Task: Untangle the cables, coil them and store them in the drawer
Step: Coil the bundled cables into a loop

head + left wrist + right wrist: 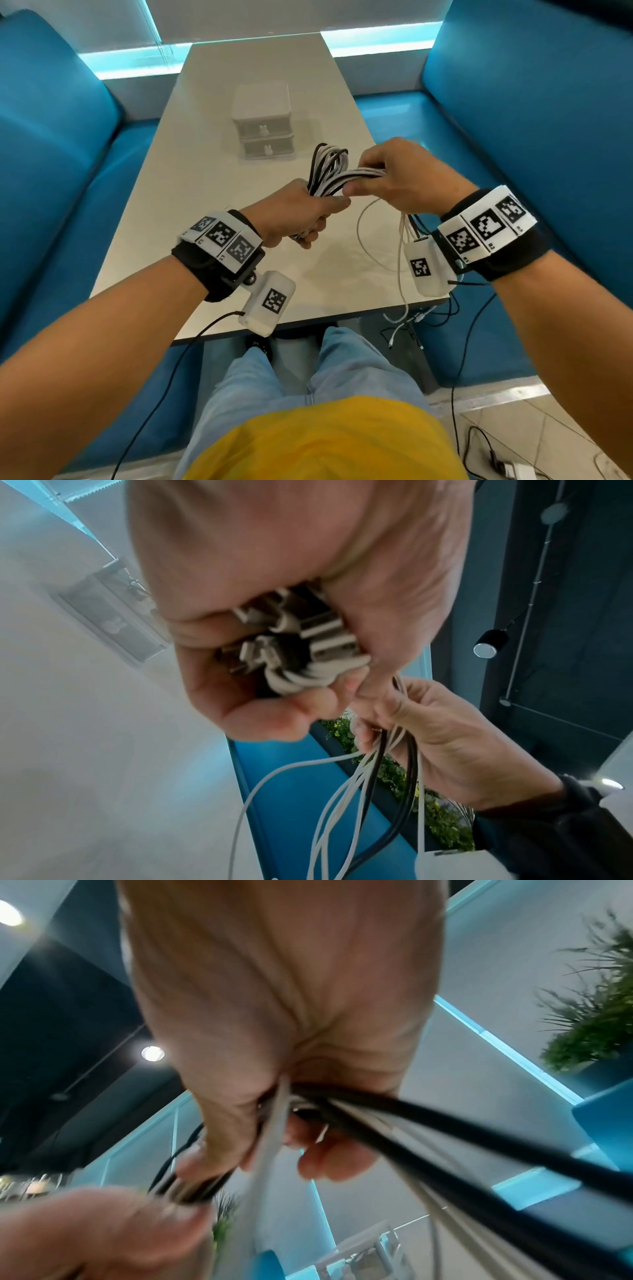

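Now my left hand [297, 215] clamps the cables [328, 171] above the surface [219, 192], just short of the drawers [263, 127], so loops stay put; my right hand's [394, 178] fingers pinch the loose strands for winding.

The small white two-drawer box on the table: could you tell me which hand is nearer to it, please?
Left, narrowly. The left hand grips the black-and-white cable bundle just below the white two-drawer box; the right hand holds the bundle's strands further to the right.
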`<act>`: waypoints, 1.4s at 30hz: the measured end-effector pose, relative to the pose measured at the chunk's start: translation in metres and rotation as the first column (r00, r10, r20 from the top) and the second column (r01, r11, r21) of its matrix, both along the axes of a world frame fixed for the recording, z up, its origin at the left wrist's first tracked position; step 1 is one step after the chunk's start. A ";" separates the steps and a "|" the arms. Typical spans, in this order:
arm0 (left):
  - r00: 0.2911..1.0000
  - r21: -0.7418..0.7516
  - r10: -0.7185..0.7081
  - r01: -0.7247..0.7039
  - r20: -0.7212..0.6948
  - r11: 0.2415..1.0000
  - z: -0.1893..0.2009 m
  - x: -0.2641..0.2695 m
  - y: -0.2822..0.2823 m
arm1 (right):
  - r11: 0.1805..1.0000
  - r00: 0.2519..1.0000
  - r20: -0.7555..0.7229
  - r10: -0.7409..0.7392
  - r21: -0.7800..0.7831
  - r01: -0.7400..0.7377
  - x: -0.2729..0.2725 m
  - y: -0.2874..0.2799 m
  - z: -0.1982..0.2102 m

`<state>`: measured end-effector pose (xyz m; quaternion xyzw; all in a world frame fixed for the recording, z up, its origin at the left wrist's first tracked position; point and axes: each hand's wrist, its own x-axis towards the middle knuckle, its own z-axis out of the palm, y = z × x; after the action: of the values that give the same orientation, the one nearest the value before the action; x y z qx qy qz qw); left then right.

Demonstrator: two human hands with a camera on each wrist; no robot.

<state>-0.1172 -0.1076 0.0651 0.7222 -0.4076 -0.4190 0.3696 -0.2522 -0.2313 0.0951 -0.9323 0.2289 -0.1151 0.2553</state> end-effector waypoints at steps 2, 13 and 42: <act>1.000 -0.024 -0.001 0.001 0.026 1.000 -0.002 -0.005 -0.003 | 0.998 0.995 0.096 -0.002 0.069 -0.005 0.001 -0.001 0.000; 0.992 -0.223 -0.049 0.075 0.120 0.972 0.001 -0.032 -0.011 | 0.792 0.855 0.504 -0.118 0.567 -0.225 0.001 0.006 -0.012; 0.952 0.006 -0.263 0.267 -0.157 0.964 0.015 -0.043 -0.020 | 0.702 0.791 0.573 -0.217 0.655 -0.281 0.016 0.041 0.001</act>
<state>-0.1598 -0.1281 0.0796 0.6314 -0.4651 -0.5249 0.3309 -0.2359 -0.1903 0.0963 -0.6742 0.1424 -0.3075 0.6563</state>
